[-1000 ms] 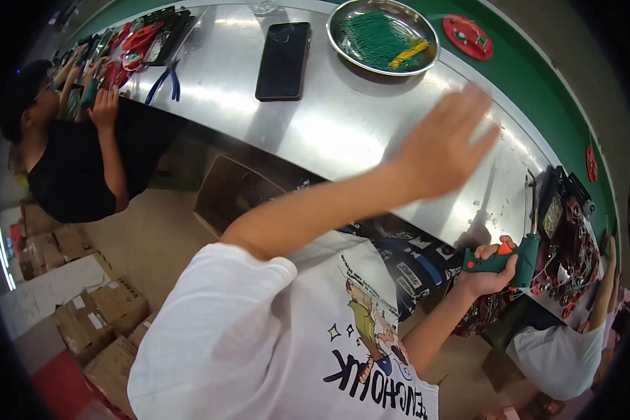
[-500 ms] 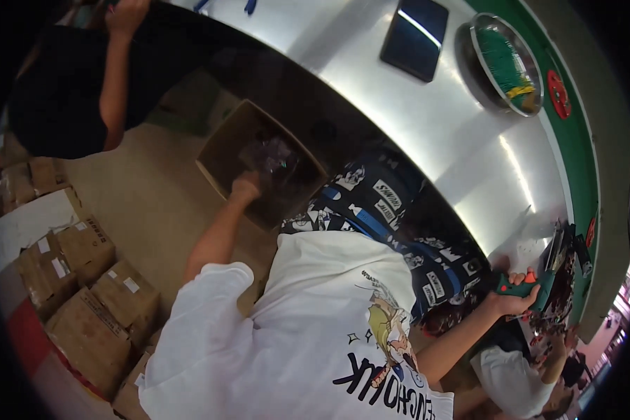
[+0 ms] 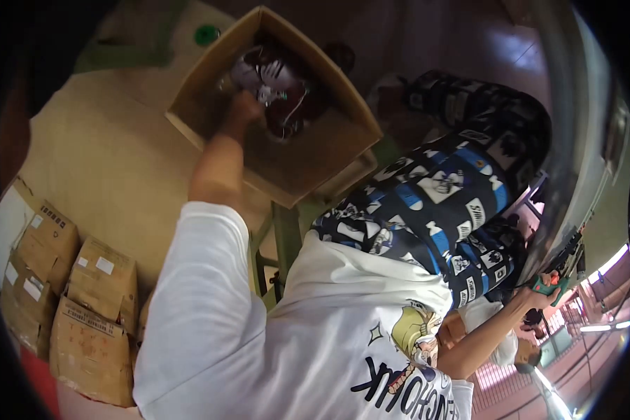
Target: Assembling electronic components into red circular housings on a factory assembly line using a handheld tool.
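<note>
My left hand [image 3: 245,112] reaches down into an open cardboard box [image 3: 210,77]. Its fingers look closed against small metallic and green bits beside a shiny, pinkish clear plastic bag [image 3: 248,68]; exactly what they grip is too blurred to make out. Thin pale loops and reddish-brown pieces lie around it on the box's floor. Off to the right, my right hand [image 3: 535,299] is wrapped round a green handheld tool [image 3: 558,290] with a red part on top. The tool's far end blends into dark objects near the table edge.
Several taped cardboard cartons [image 3: 91,343] are stacked at the lower left. The metal table's edge [image 3: 588,161] curves along the right. A green stand [image 3: 287,241] shows below the box, and a round green item [image 3: 206,35] lies behind it. Another person [image 3: 521,350] sits at the lower right.
The view has swung down toward the box, so the tabletop with its bowl has mostly left the picture. My left hand remains inside the box; the right still holds the green tool.
</note>
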